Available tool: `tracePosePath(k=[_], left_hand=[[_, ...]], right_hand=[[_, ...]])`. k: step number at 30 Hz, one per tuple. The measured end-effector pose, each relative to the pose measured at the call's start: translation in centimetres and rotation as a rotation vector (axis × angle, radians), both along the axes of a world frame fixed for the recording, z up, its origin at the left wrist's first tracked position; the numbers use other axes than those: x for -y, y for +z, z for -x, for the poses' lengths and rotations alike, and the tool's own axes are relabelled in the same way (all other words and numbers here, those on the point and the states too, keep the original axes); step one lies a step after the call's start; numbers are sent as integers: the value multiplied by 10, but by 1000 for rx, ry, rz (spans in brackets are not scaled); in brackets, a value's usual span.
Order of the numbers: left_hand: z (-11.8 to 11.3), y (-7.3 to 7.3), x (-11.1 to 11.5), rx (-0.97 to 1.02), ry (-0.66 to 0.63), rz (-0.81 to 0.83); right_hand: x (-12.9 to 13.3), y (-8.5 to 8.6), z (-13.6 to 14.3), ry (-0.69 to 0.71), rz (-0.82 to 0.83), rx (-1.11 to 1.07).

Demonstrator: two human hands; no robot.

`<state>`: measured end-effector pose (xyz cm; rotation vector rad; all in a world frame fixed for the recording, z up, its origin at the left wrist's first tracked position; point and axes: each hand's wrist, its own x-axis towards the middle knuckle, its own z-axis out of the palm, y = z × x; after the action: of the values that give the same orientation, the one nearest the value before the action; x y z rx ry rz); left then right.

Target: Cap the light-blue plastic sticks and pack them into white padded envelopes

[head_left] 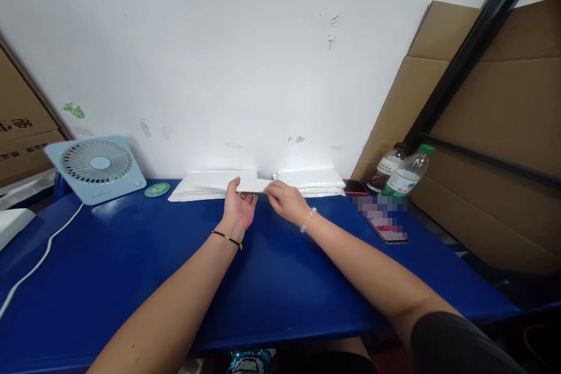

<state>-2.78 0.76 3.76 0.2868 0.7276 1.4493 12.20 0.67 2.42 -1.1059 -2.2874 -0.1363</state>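
Observation:
A thin, flat white sheet [259, 185] is held level between my two hands over the far part of the table. My left hand [239, 207] supports it from below, palm up, with the thumb on its upper side. At the right end, my right hand [287, 201] pinches the sheet with fingers closed. A stack of white flat pieces [186, 188] lies behind and left of my left hand, against the wall. Another white stack [311, 178] lies behind and right of my right hand. I cannot tell whether the pieces are paper or plastic.
On the left of the blue table [280, 286] stand a light blue fan [100, 163] with a white cable [48, 245] and a green round coaster [156, 190]. To the right are two bottles [405, 178], a phone [388, 225], a red-edged device [356, 187] and cardboard [482, 175].

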Motion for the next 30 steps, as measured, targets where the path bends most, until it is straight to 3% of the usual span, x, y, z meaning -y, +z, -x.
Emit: tracePosePath(k=[4,7,11,17,24,30], left_hand=[[-9,-4,5,102,59,-83],[-15,-9,6,72,79,-67],[-21,-9,13,-1,130,-143],[-24,7,27,-145,217,-309],[-11,27,29,-190,241,-352],[12,56,29,-231,269,-488]], right_hand=[[47,-11,-42,164,48,-62],[63,-16,-60,134,140,-13],[59,-22,-66,12,244,-55],[47,-36,-60,6,431,-139],[41,-38,-56,37,437,-203],[40,-36,-56,45,424,-145]])
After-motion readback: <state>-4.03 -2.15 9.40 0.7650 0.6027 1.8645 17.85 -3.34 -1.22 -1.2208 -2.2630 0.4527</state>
